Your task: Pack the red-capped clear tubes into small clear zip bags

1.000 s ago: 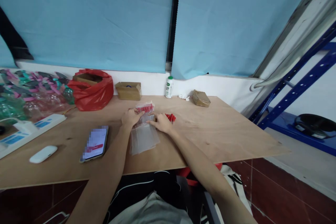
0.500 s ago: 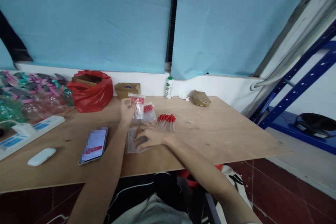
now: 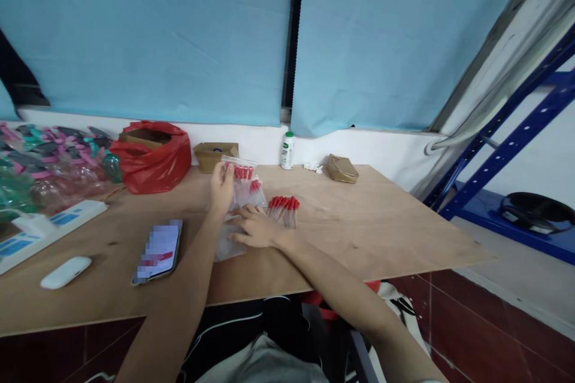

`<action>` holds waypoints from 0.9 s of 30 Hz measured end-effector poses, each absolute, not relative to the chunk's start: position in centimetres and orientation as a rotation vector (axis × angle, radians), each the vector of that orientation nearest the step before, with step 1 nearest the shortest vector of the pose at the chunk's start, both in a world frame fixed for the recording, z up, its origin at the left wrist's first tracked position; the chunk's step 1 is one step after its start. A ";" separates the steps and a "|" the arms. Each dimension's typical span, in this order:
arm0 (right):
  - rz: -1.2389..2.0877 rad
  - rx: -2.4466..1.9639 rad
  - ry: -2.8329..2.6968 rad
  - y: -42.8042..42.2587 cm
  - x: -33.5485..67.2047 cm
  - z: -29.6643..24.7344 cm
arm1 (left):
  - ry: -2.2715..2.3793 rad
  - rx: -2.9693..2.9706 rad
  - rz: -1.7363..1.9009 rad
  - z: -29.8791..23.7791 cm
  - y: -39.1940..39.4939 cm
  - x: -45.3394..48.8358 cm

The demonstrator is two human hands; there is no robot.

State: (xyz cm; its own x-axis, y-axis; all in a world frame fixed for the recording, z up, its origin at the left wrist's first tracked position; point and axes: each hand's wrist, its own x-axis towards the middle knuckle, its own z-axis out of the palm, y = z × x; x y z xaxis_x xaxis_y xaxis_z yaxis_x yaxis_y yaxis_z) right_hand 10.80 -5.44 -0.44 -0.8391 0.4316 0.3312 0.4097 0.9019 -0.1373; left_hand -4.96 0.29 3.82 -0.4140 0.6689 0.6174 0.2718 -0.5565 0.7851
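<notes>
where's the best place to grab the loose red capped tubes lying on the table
Probably pinch the loose tubes across their clear bodies, coming from above on the near side. They lie flat side by side on the table, red caps pointing away, so the bodies face the right hand just left of them.

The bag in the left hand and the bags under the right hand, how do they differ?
The held bag is raised off the table in the left hand and holds red-capped tubes; the flat bags lie on the table under the right hand and look empty. Both are clear plastic.
</notes>
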 end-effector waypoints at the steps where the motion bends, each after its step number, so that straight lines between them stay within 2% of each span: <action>1: 0.099 -0.617 -2.717 -5.3 11.0 -0.4 | 1.273 1.545 2.072 4.0 0.1 -4.8; 11: -0.062 -0.679 -2.719 -5.2 10.0 -1.9 | 1.196 1.716 2.052 5.0 -1.6 -2.7; 15: 0.052 -0.687 -2.642 -4.2 11.5 -0.7 | 1.386 1.779 1.987 4.3 -1.8 -2.6; 19: 0.345 -0.713 -2.527 -3.3 13.8 0.5 | 1.607 1.760 1.980 3.5 -1.7 -3.1; 27: 0.580 -0.920 -1.801 -1.5 15.8 1.5 | 1.854 2.073 1.369 2.0 -1.4 -3.0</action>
